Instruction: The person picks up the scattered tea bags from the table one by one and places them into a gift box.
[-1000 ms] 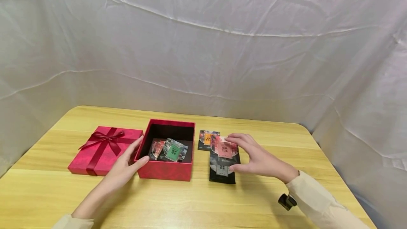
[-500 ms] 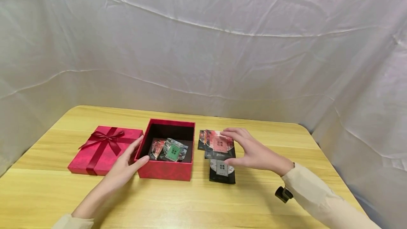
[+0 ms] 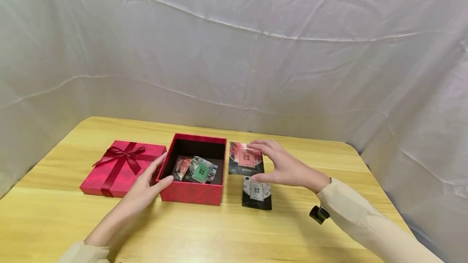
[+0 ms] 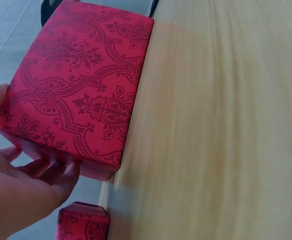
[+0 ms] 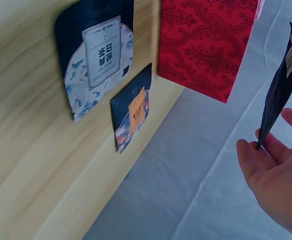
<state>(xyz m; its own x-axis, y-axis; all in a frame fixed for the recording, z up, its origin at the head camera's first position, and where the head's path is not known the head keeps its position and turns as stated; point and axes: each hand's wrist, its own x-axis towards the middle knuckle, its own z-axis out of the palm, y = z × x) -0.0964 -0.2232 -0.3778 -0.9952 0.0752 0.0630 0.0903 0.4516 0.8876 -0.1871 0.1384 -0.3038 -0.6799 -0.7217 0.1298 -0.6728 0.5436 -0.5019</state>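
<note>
My left hand (image 3: 145, 188) rests against the left front corner of an open red gift box (image 3: 191, 194), thumb at its rim, fingers along its side. Inside lie a green-labelled tea packet (image 3: 200, 171) and a red-patterned packet (image 3: 182, 167). My right hand (image 3: 285, 168) pinches a black tea packet with a red label (image 3: 246, 158) by its edges, right of the box and above the table. Below it on the table lies a grey-labelled tea packet (image 3: 257, 192). An orange-labelled tea packet (image 5: 134, 111) shows in the right wrist view, hidden in the head view by the held one.
The red lid (image 3: 122, 169) with its dark red ribbon bow lies just left of the box. The wooden table (image 3: 183, 234) has a rounded back edge. A pale cloth (image 3: 234, 52) hangs behind and at the sides.
My right hand has carried the red-labelled tea packet leftward and slightly away, towards the box, uncovering the grey-labelled packet and covering the orange-labelled one. The left hand stays at the box.
</note>
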